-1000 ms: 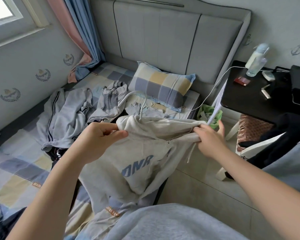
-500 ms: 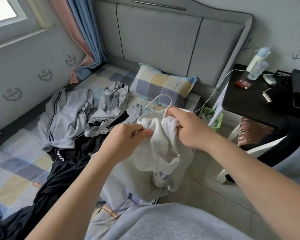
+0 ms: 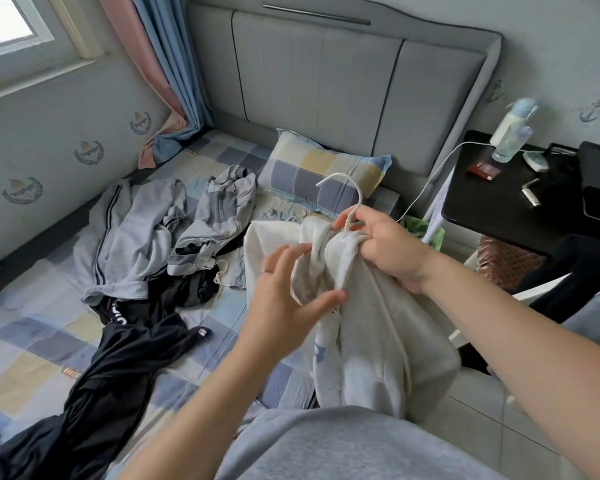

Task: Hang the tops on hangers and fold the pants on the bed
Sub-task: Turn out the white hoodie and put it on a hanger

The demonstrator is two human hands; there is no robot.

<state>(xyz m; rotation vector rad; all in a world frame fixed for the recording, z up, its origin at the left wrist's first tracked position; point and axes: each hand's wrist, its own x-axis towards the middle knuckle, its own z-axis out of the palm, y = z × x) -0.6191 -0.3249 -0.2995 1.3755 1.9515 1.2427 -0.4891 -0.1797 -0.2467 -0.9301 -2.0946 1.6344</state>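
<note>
Head view: cream top (image 3: 378,341), bunched, with blue print partly showing in a fold, hangs at the bed (image 3: 32,341) edge in front of the person. White hanger (image 3: 347,192) hook sticks up from its gathered neck. Behind, on the bed: grey clothes (image 3: 132,237) heaped, black clothes (image 3: 118,368) sprawled toward the near left, checked pillow (image 3: 319,171) against the headboard. Black side table (image 3: 492,216) to the right carries a bottle (image 3: 510,133) and small items; a white cable runs off it. Right hand (image 3: 385,244) grips the gathered neck and hanger stem together. Left hand (image 3: 284,299) is spread loose, fingertips and thumb touching the fabric, holding nothing.
</note>
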